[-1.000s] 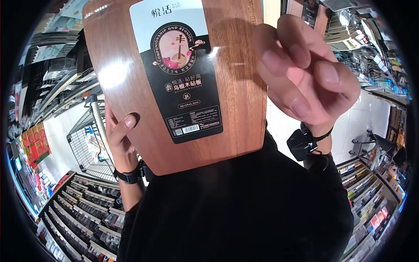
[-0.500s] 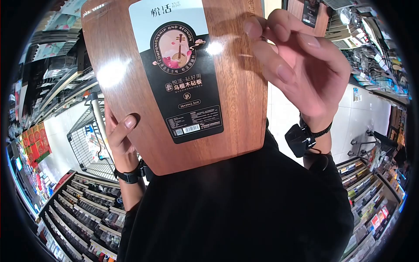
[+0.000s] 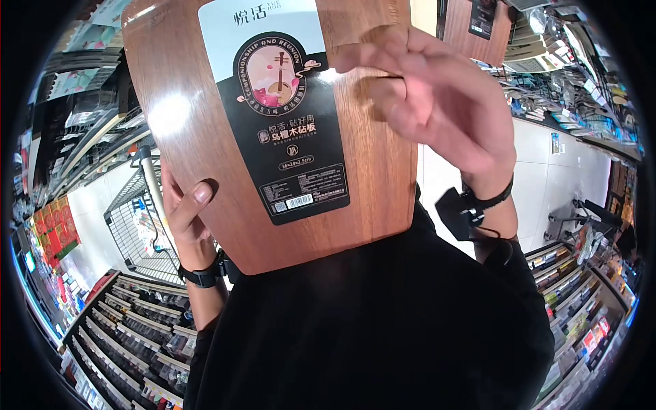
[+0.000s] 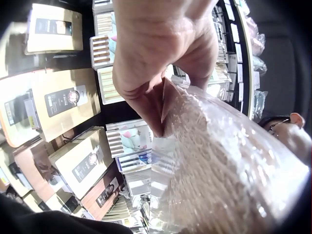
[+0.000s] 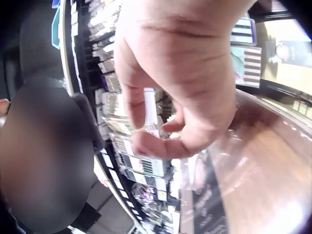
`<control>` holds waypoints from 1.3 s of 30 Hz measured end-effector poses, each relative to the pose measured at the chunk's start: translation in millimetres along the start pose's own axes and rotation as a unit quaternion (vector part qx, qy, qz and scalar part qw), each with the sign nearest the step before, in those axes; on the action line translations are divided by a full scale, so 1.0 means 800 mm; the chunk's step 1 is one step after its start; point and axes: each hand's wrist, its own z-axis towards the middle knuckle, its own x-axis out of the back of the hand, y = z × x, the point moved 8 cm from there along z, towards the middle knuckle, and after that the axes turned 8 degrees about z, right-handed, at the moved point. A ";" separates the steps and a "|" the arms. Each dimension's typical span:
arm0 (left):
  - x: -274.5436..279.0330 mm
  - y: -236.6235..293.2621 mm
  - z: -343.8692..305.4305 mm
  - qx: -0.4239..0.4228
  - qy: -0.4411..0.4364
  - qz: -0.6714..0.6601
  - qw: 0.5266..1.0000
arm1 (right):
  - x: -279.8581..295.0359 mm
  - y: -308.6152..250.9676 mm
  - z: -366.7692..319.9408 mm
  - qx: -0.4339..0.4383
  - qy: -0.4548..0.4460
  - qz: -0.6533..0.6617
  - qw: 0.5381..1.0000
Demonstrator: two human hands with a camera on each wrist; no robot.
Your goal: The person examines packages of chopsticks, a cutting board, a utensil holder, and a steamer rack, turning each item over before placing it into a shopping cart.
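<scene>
A brown wooden cutting board in clear wrap, with a black and white label, fills the upper middle of the head view. My left hand grips its lower left edge, thumb on the front face. In the left wrist view the left hand pinches the edge of the wrapped board. My right hand is over the board's upper right part, fingers loosely bent and holding nothing. The right wrist view shows the right hand beside the board, fingers apart; contact cannot be told.
A wire shopping cart stands on the pale floor at left. Store shelves surround the body. More boxed boards stand on a rack in the left wrist view. Another board is at the head view's upper right.
My right hand has moved left from beside the board to in front of its right part. The left hand keeps its grip, and the board has barely moved.
</scene>
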 end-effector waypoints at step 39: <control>0.001 0.056 0.001 0.001 0.036 -0.032 0.999 | 0.075 -0.003 -0.001 -0.038 0.246 0.061 0.967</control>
